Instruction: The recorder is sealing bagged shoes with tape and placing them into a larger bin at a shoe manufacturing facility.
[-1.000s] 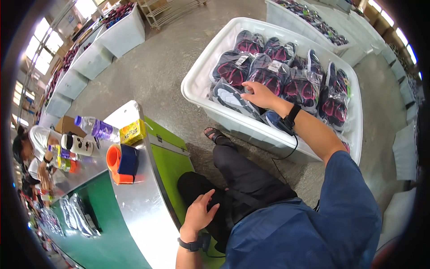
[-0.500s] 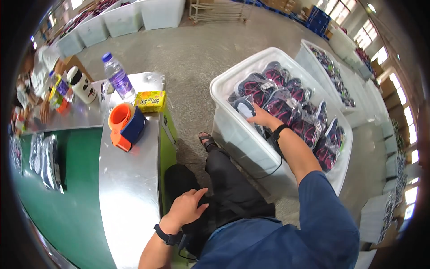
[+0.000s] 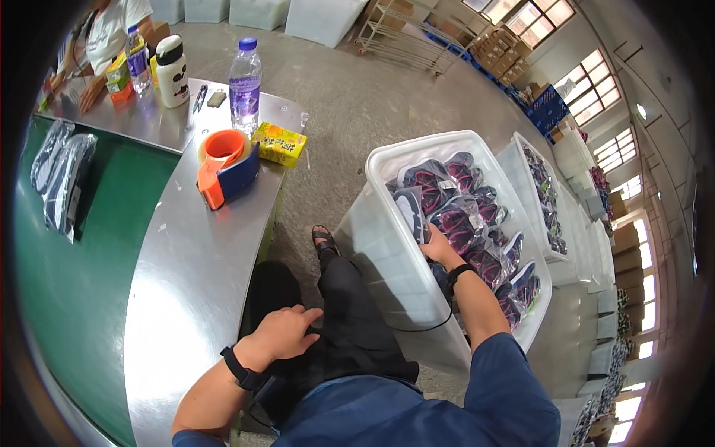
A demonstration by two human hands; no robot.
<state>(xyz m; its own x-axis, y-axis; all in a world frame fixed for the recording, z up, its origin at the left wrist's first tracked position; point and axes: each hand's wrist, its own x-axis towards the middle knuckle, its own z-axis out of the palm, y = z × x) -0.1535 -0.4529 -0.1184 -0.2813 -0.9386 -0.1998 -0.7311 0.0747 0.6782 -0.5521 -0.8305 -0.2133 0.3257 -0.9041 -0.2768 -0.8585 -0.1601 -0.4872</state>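
While the person sits by the metal table point(image 3: 186, 298), their right hand point(image 3: 439, 248) is down in one big white bin point(image 3: 387, 246) of bagged shoes point(image 3: 454, 223), approx. a dozen pairs. Its fingers are curled round one clear-bagged dark shoe w/ pink trim point(image 3: 412, 208), long axis running away from them toward the bin's far end. Left hand point(image 3: 287, 333) rests loosely open on the lap, holding nothing. On the table: one orange tape dispenser point(image 3: 226, 170), one yellow packet point(image 3: 280, 144) (two bottles farther back).
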